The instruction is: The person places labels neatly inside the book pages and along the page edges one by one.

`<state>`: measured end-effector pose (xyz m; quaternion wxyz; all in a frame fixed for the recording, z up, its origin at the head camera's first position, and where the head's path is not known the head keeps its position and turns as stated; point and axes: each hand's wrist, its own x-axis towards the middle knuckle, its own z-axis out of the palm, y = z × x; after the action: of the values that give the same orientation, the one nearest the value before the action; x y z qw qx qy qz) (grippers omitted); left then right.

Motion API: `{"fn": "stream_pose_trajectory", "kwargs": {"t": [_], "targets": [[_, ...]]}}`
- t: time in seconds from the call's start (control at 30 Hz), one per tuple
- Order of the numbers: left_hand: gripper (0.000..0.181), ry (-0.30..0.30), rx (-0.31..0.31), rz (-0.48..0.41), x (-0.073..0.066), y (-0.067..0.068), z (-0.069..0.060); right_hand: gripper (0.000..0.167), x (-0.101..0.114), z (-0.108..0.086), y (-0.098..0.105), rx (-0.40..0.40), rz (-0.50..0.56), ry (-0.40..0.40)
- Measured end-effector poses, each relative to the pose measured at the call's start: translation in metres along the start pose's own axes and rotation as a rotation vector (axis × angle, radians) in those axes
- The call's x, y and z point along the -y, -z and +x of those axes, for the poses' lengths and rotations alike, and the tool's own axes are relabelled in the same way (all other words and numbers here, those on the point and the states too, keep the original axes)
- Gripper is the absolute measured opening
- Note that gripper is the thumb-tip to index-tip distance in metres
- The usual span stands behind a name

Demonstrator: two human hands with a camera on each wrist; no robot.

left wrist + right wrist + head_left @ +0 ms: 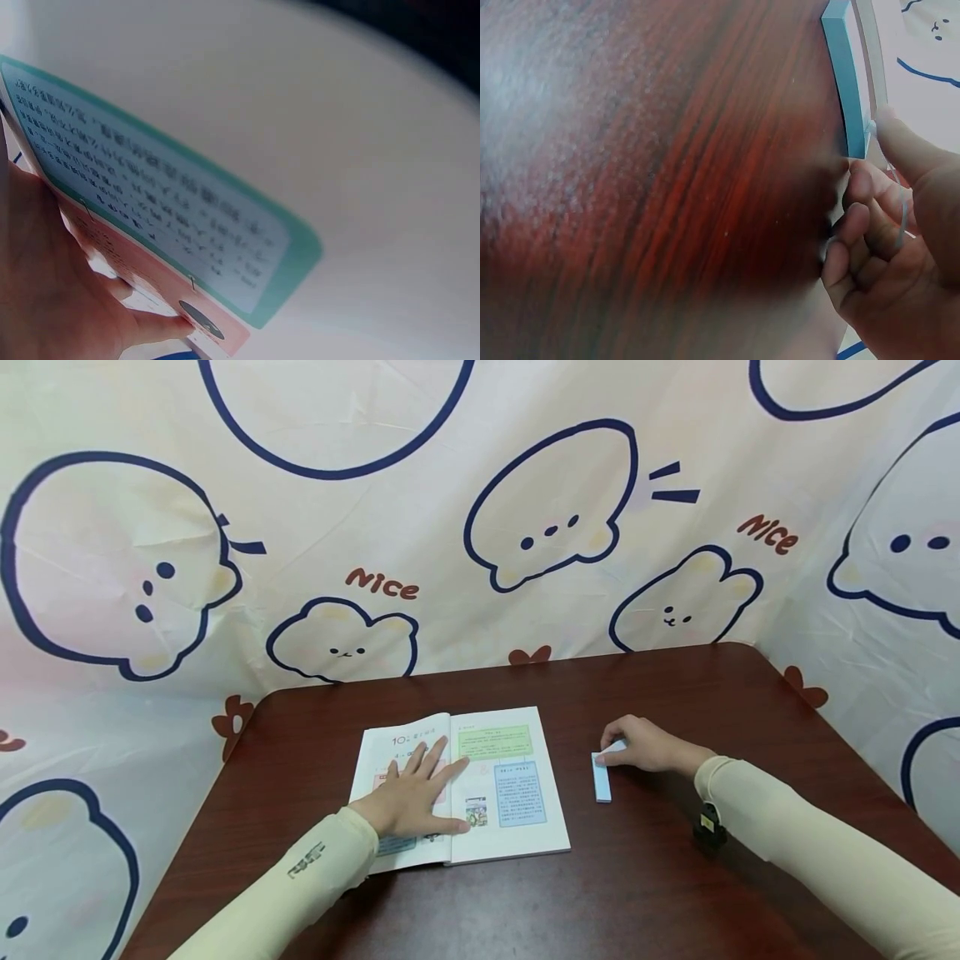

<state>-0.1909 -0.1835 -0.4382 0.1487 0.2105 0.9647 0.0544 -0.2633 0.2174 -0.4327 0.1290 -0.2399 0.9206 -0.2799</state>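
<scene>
An open book (517, 839) with printed text and coloured boxes lies on the table. Fingers spread, my left hand (412, 795) rests across its left page and the fold; the left wrist view shows that hand (67, 285) against a page with a green-bordered text box (165, 187). To the book's right stands out a narrow light-blue sticky note pad (602, 783). My right hand (651, 745) is at the pad's far end and pinches a sticky note that bends up from it. In the right wrist view, the thumb (915, 150) touches the pad (844, 82).
The dark reddish-brown wooden table (510, 910) has rounded far corners. A pale cloth with cartoon outlines (345, 635) hangs behind it and along both sides. A small black device (708, 827) sits at the right wrist, under the cream sleeve (780, 818).
</scene>
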Motion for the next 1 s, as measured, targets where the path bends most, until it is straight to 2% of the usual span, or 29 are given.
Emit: {"fn": "stream_pose_trajectory", "kwargs": {"t": [0.4,1.0], "targets": [[0.102,-0.009,-0.002,-0.011,-0.0005,0.0005,-0.0013,0.010,-0.0044,-0.0006,0.0056,0.021,0.087,0.093],[0.102,-0.005,0.002,-0.013,-0.0002,0.0001,-0.0011,0.012,-0.0024,-0.0004,0.0098,0.054,0.119,0.115]]}}
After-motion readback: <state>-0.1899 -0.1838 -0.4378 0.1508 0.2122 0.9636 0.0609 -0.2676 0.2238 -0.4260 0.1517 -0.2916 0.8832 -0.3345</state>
